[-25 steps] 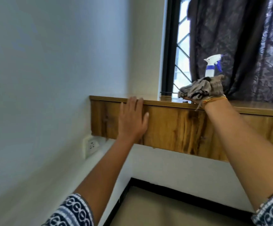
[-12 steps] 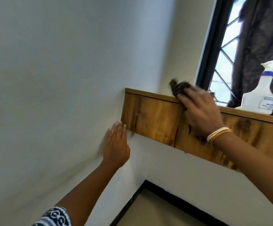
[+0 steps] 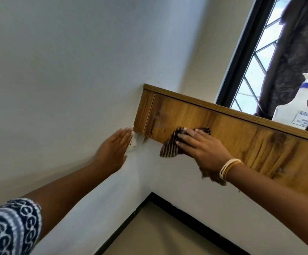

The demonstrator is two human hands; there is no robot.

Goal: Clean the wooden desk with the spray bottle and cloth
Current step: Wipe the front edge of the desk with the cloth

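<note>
The wooden desk runs along the wall under the window, and I see its front panel from below. My right hand presses a dark striped cloth flat against that panel near its left end. My left hand rests flat and open on the white wall just left of the desk's corner, partly covering a wall socket. A white spray bottle with a blue collar stands on the desk top at the far right, partly cut off by the frame.
The white wall fills the left side. A black-framed window with a grille sits above the desk, and a dark curtain hangs behind the bottle. The beige floor with a black skirting lies below.
My right hand has brought the cloth down from the desk's top edge onto the front panel. My left hand slid off the panel onto the wall beside the corner. The view swung left.
</note>
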